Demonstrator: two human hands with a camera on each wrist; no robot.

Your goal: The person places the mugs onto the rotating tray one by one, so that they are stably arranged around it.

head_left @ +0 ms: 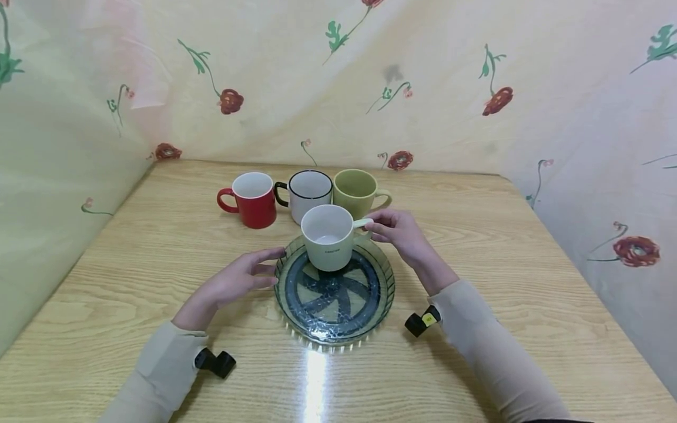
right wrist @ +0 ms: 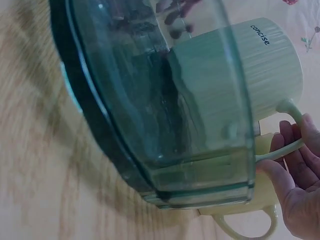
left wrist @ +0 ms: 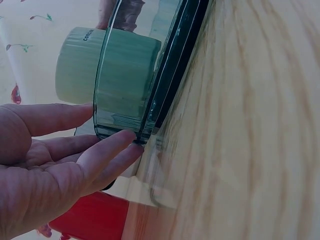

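Center of the head frame: round, clear blue-green glass dish point(head_left: 338, 332) sat on the tabletop point(head_left: 476, 247), light wood, long grain streaks. Dish had a fluted rim and thick wall; curved blades inside a dark ring patterned its base, glossy, crackle-like texture.

Pale mug point(head_left: 328, 244) was over the far part of the dish, roughly upright, its lower body inside the wall. Couldn't tell whether its base touched the glass. Cylindrical, fine vertical ribs, pale green-white outside, white inside; lettering point(right wrist: 260, 35) read "concise" in the right wrist view.

Right hand point(head_left: 399, 235), right of center, pinched that mug's handle point(head_left: 362, 223), a smooth pale loop, between thumb and fingers. Left hand point(head_left: 240, 279), left of center, held nothing: fingers extended and spread, tips against the dish's left edge. Left wrist view showed fingertips on the glass wall.

Upper middle, behind the dish, a row of three, all upright: glossy red mug point(head_left: 259, 208) with white interior, handle to frame left; white mug point(head_left: 309, 200) with black rim and black handle, also left; olive mug point(head_left: 354, 200), rounder body, handle right. White and olive were side by side, red slightly apart.

Upper frame: wrinkled, sheet-like backdrop point(head_left: 264, 70), red flowers on green stems.
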